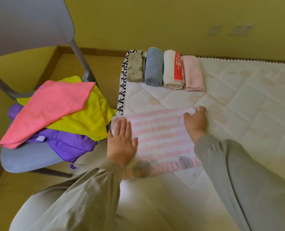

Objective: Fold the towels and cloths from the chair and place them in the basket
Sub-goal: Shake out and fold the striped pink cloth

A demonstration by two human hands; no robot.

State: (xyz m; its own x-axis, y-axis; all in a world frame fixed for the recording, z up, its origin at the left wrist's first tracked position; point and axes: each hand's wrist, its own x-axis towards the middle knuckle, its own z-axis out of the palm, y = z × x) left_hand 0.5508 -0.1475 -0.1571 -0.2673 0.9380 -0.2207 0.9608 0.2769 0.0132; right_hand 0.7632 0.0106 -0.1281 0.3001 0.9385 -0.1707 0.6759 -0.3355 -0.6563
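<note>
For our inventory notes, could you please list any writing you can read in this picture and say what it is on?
"第一" (probably; sideways, in white): on the red band of the rolled white towel. The characters above it are too blurred to read.
Tag on the purple cloth: too small to read.
No other text shows.
</note>
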